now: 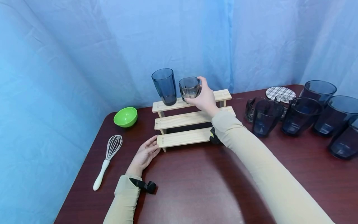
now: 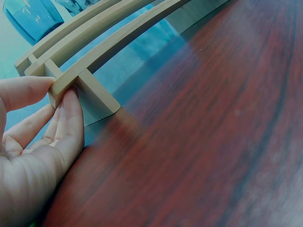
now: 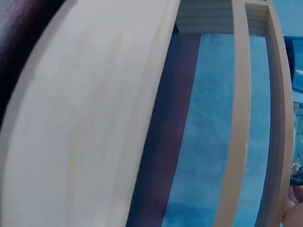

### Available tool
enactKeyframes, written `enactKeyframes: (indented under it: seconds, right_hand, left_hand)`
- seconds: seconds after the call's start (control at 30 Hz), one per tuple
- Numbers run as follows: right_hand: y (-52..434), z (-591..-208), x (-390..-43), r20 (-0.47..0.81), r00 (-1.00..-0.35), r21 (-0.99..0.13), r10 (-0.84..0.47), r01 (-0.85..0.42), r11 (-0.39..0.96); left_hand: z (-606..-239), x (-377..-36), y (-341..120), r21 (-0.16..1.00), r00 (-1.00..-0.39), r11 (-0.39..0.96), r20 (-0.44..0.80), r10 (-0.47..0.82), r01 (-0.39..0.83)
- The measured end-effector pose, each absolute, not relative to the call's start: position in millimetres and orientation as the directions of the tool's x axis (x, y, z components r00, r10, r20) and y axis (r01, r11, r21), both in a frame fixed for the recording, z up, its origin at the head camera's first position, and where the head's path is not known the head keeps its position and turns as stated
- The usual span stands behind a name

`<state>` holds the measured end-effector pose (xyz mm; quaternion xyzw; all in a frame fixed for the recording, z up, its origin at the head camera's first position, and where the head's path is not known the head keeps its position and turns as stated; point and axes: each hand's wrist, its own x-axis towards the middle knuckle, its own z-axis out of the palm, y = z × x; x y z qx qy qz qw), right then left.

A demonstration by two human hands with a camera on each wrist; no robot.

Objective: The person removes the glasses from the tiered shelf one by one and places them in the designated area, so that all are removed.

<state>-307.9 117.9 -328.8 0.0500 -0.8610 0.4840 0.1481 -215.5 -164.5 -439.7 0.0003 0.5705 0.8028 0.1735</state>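
A three-step wooden rack (image 1: 184, 138) stands on the dark red table. My left hand (image 1: 144, 155) pinches the left end of its lowest board; in the left wrist view the thumb lies on top and fingers are beneath the board (image 2: 113, 47). At the top step my right hand (image 1: 206, 99) grips a short clear glass (image 1: 188, 84) from its right side, thumb toward the front. Whether the glass bottom touches the board is hard to tell. Left of it a tall blue glass (image 1: 164, 87) stands upright on the same step. The right wrist view catches only an edge of the short glass (image 3: 298, 137).
To the left lie a green bowl (image 1: 126, 117) and a whisk (image 1: 105, 165) with a white handle. Several tall blue glasses (image 1: 302, 115) crowd the right side, with a short clear glass (image 1: 250, 110) among them and a checked round coaster (image 1: 275, 92) behind. Blue curtains hang behind the table.
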Motion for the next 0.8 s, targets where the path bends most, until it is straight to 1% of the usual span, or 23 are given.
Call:
enactKeyframes:
  seconds: [0.13, 0.4, 0.6, 0.8]
  right_hand:
    - [116, -332, -307, 0.317, -0.946, -0.808, 0.067, -0.232, 0.541]
    - [119, -334, -300, 0.31, -0.949, -0.823, 0.063, -0.235, 0.517]
    - [124, -338, -292, 0.331, -0.943, -0.829, 0.035, -0.273, 0.488]
    - [127, -342, -286, 0.362, -0.931, -0.842, 0.035, -0.311, 0.44]
  left_hand:
    - [-439, -215, -165, 0.915, -0.94, -0.293, -0.198, 0.276, -0.279]
    - [-437, -214, -164, 0.912, -0.942, -0.3, -0.2, 0.271, -0.28]
    - [-438, -214, -164, 0.912, -0.942, -0.3, -0.198, 0.269, -0.278]
    - [-438, -215, -164, 0.912, -0.942, -0.299, -0.201, 0.269, -0.28]
